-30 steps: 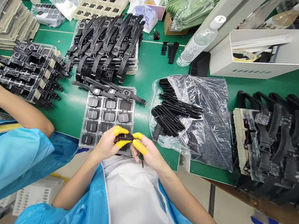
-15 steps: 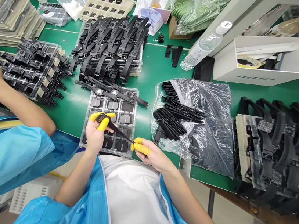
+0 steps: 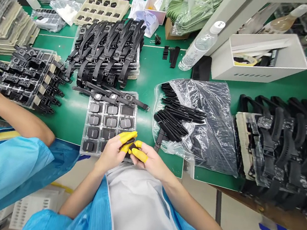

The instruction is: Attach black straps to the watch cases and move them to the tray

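Over the near edge of a clear compartment tray (image 3: 93, 120), both hands are close together at a black smartwatch (image 3: 130, 141), mostly hidden by the fingers. My left hand (image 3: 116, 149), with yellow finger cots, is closed around the watch body. My right hand (image 3: 148, 159), also in yellow cots, pinches a dark piece beside it, seemingly the strap. Square black watch bodies sit in the tray's compartments. Several strapped watches (image 3: 113, 96) lie across the tray's far end.
Stacked trays draped with watches stand behind (image 3: 106, 47), at left (image 3: 24, 74) and at right (image 3: 283, 144). A plastic bag of black straps (image 3: 211, 127) lies right of my hands, a water bottle (image 3: 201, 45) and white box (image 3: 259, 72) beyond. Co-workers' arms are at left and far side.
Both hands have come together, the left moving right and down. The strap, stretched between them before, is now mostly covered by the fingers. The far co-worker's hands have drawn together.
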Tool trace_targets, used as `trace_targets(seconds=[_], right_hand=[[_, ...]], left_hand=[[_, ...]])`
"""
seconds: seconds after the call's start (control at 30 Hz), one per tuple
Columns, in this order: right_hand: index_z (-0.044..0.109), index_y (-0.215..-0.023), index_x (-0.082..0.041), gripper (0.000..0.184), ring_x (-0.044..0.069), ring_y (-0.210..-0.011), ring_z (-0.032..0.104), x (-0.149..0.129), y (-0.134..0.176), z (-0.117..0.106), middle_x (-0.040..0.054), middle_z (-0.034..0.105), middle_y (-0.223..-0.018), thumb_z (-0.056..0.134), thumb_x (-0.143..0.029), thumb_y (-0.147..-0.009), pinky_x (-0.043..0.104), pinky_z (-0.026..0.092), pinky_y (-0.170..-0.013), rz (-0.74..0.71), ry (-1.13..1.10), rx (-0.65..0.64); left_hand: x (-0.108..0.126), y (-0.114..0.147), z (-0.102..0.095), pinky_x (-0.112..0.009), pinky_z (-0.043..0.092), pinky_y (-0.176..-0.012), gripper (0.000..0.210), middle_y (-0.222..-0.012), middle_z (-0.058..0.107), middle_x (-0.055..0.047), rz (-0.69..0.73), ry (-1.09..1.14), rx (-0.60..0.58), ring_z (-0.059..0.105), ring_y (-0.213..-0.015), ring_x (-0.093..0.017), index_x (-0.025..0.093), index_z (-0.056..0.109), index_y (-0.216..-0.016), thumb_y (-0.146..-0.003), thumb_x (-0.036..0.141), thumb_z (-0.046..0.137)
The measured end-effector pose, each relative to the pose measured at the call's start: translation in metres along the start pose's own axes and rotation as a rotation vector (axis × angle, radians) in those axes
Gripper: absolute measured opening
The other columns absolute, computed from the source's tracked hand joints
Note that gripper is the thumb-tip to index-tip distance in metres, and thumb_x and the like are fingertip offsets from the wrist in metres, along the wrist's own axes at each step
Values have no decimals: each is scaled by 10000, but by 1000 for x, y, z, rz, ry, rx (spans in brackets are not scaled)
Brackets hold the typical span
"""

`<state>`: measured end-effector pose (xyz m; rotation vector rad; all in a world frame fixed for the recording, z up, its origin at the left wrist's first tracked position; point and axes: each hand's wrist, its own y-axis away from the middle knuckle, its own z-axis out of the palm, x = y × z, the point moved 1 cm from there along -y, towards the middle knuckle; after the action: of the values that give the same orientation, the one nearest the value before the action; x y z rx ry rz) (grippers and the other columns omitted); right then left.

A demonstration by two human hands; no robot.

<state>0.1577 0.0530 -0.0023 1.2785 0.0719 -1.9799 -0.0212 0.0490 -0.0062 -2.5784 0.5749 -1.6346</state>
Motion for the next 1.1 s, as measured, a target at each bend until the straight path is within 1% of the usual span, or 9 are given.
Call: trace_targets(seconds=[0.07,0.17,0.3,0.47,0.6,0.7,0.83,0.97,1.1], right_hand=[[528,-881,-210,392,67,-442,321,0,0,-1,-65,558,-599,687,-569,-894,240,202,-440,6,-5,-22],[541,-871,-207,372,75,-431,320,2,0,-3,-67,550,-552,690,-546,-892,244,202,-439,11,-42,-68],[547,-874,-210,374,74,-418,267,10,-2,-1,-93,478,-501,718,-542,-874,243,174,-434,-18,-170,-37],[562,-861,-210,398,79,-434,254,9,1,5,-97,445,-491,748,-562,-853,239,194,-453,-95,-243,-24],[558,-840,-215,428,79,-439,247,1,6,8,-97,425,-492,764,-590,-835,238,195,-456,-149,-240,-29],[555,-843,-217,445,77,-425,232,-3,10,11,-103,416,-478,777,-602,-817,240,187,-447,-151,-253,-26],[554,-859,-214,413,64,-398,207,-6,14,16,-112,399,-453,773,-563,-834,234,165,-433,-152,-329,-18],[580,-862,-197,379,58,-381,202,-6,17,20,-111,389,-438,761,-531,-853,231,152,-415,-139,-392,-51],[586,-867,-194,392,58,-390,210,-4,16,20,-108,395,-449,765,-542,-847,227,160,-416,-146,-374,-47]], left_hand=[[0,-1,-3,-410,569,-1078,581,-1356,691,-95,100,-106,-43,660,-1254,-230,251,613,-1439,-915,28,497],[0,-1,-7,-399,579,-1057,569,-1341,679,-110,160,-183,-84,661,-1238,-230,248,590,-1459,-941,41,482],[4,-2,-7,-373,571,-1062,592,-1352,663,-117,218,-165,-50,645,-1266,-220,241,541,-1492,-947,28,449],[15,-5,-5,-361,583,-1019,558,-1307,665,-123,284,-130,11,660,-1218,-212,237,517,-1494,-979,52,411],[27,-8,-5,-377,596,-982,533,-1277,664,-132,312,-154,26,665,-1205,-234,241,497,-1501,-999,86,414],[36,-7,-7,-376,599,-965,541,-1254,656,-134,325,-186,25,662,-1198,-243,250,466,-1525,-1007,100,429],[45,-6,-12,-390,587,-975,581,-1265,601,-155,308,-227,-42,631,-1200,-259,237,410,-1568,-1003,104,416],[48,-7,-18,-409,582,-971,565,-1263,568,-154,290,-144,-133,618,-1146,-259,233,424,-1554,-1000,129,401],[47,-7,-19,-403,574,-967,525,-1230,566,-139,282,-77,-145,604,-1123,-250,224,453,-1523,-1007,140,396]])
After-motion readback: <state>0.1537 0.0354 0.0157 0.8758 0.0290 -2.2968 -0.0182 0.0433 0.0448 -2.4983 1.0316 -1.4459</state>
